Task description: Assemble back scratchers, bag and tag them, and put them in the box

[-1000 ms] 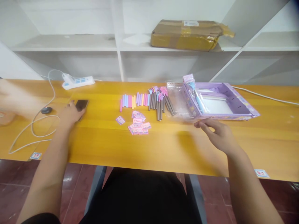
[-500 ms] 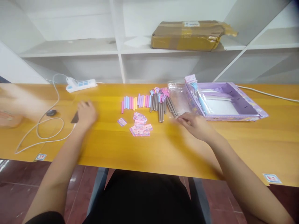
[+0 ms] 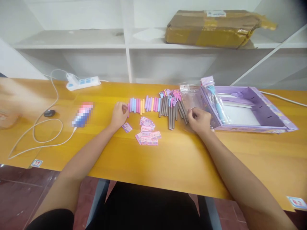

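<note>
While the left hand point(image 3: 120, 115) curls at the nine o'clock end of the coloured tubes point(image 3: 139, 106), the right hand point(image 3: 200, 120) bunches at four o'clock of the backscratchers point(image 3: 170, 118), over clear plastic bags point(image 3: 192, 95); whether either grips anything, I cannot tell. Light pinching should spare neighbouring tubes.

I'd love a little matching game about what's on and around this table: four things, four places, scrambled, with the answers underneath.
Things
1. left hand
2. right hand
3. cardboard box
4. black mouse

Places
A. on the white shelf
B. beside the lower ends of the metal handles
C. next to the white cable
D. at the left end of the row of coloured sticks

Right pairs: 1-D, 2-B, 3-A, 4-C
</note>
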Available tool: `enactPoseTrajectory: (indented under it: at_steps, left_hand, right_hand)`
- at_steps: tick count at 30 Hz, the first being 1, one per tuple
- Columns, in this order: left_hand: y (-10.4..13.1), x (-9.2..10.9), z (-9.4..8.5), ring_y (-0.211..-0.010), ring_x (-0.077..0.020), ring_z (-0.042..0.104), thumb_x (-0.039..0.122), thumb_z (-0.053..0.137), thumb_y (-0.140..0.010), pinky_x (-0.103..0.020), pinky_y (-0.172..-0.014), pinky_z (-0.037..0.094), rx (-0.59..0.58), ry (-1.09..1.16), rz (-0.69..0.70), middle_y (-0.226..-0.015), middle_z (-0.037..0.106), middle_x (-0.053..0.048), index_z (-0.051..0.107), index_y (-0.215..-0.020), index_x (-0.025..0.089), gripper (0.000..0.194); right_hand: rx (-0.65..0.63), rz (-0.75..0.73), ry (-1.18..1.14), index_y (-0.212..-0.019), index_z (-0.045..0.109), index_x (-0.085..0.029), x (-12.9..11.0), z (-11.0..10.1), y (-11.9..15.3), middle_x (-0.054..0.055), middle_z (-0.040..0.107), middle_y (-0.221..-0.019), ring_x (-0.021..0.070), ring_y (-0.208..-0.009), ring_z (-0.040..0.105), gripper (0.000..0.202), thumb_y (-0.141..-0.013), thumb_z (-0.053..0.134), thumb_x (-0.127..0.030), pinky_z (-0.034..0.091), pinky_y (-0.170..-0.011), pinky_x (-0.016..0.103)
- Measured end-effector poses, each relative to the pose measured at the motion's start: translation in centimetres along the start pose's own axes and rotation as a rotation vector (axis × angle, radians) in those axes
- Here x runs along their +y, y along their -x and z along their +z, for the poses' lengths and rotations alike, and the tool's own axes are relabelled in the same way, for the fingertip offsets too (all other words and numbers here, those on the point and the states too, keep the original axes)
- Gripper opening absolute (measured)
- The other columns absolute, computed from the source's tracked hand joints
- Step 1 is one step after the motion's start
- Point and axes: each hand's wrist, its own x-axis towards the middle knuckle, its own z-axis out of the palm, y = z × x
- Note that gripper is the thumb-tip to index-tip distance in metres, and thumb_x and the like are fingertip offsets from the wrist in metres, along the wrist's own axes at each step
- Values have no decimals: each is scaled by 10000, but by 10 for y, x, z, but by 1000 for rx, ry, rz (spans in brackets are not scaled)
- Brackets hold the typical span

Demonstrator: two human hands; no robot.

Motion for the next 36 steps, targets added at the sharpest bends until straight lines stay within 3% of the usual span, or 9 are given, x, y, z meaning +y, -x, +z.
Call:
enactPoseTrajectory:
  at_steps: [3,7,12,20,26,36]
  left_hand:
    - [-3,-6,1,-872,-205,601,-3,609,-833,-362,-861,501,1,39,-65,-924,603,-13,540,-940,238,272]
    - [-4,-10,5,-870,-192,602,34,643,-876,-355,-872,505,-11,51,-85,-907,611,-4,532,-943,238,241]
    - [-2,-11,7,-892,-190,592,135,724,-904,-358,-855,511,-37,46,-67,-1011,596,-34,551,-974,224,207]
    - [-3,-16,7,-819,-160,582,95,719,-869,-370,-883,541,-62,-2,-41,-1145,562,-63,569,-1085,194,282]
    - [-2,-17,6,-866,-183,618,65,735,-798,-402,-946,549,-62,-89,-36,-1207,576,-76,564,-1118,199,386]
    - [-5,-14,2,-799,-191,661,116,722,-817,-394,-905,564,-119,-96,-51,-1235,719,-81,563,-1234,209,456]
  right_hand:
    - [13,12,7,-653,301,-287,0,3,2,31,516,-623,216,-622,514,398,-1007,474,-346,394,-680,369]
    - [-37,-16,61,-655,320,-282,-7,8,-1,48,564,-641,220,-635,547,388,-1005,464,-366,392,-663,365]
    - [-70,-7,90,-655,359,-272,-9,9,-1,64,607,-651,220,-651,565,369,-995,472,-361,397,-661,361]
    - [-88,32,73,-641,420,-260,-8,7,-3,72,617,-664,223,-653,568,370,-992,483,-361,381,-676,361]
    - [-119,-36,117,-658,505,-237,-14,5,-4,84,676,-714,214,-681,592,356,-994,504,-356,345,-661,341]
    - [-338,-97,96,-734,534,-228,-40,14,1,39,687,-779,180,-670,547,401,-1034,581,-489,310,-674,315]
